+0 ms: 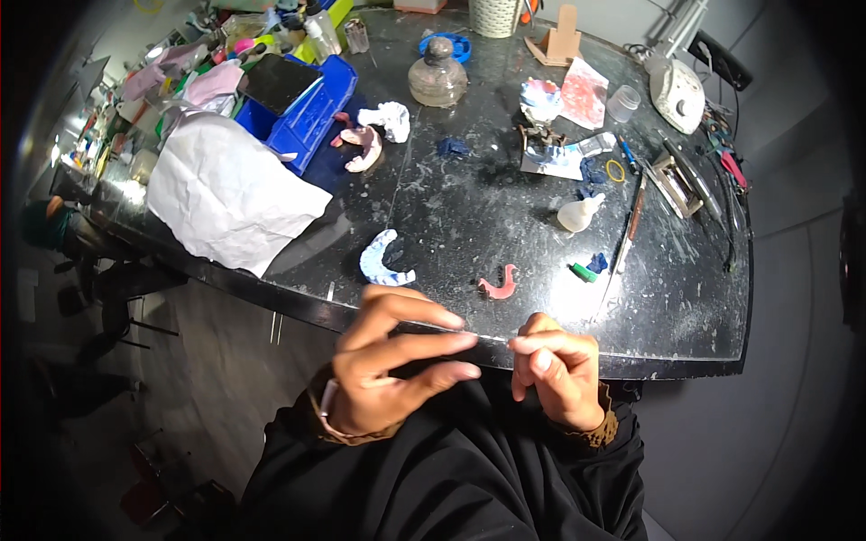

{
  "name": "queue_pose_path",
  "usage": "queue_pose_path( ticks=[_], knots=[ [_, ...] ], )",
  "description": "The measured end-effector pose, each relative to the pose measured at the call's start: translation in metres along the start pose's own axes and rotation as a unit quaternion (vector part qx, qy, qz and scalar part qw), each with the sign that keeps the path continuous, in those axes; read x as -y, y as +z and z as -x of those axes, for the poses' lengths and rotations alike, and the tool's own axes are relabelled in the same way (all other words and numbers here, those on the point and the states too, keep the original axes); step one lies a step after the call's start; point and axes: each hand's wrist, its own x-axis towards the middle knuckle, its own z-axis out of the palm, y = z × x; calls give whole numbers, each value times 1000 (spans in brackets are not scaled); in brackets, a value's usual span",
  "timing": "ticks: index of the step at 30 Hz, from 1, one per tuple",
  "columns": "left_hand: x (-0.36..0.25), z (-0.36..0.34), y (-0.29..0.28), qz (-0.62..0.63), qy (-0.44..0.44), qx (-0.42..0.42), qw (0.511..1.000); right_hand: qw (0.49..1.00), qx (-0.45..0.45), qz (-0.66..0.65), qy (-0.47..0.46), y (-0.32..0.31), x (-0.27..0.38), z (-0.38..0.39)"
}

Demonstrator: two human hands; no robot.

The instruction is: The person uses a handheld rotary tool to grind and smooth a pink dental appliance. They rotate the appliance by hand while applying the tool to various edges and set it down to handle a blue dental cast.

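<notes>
My left hand [392,365] hovers at the near edge of the black worktable [469,225], fingers stretched out and apart, holding nothing that I can see. My right hand [559,368] is next to it, fingers curled in loosely, fingertips almost meeting those of the left hand; nothing shows in it. Just beyond the hands lie a curved white-and-blue dental cast piece [381,261] and a small pink wax arch [499,286] on the table.
A crumpled white paper [225,194] and a blue tray [302,113] occupy the left. A glass burner [438,79], a white squeeze bottle [577,215], metal hand tools [631,225], a yellow rubber band [615,170] and a white motor unit [678,95] lie farther back and right.
</notes>
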Motion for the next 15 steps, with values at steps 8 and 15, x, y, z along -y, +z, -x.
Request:
queue_pose_path(
  ticks=[8, 15],
  knots=[
    [2, 17, 26, 118, -37, 8, 992, 951, -9, 241, -192, 2, -16, 17],
    [5, 47, 54, 275, -115, 62, 952, 906, -30, 315, -282, 4, -36, 36]
  ],
)
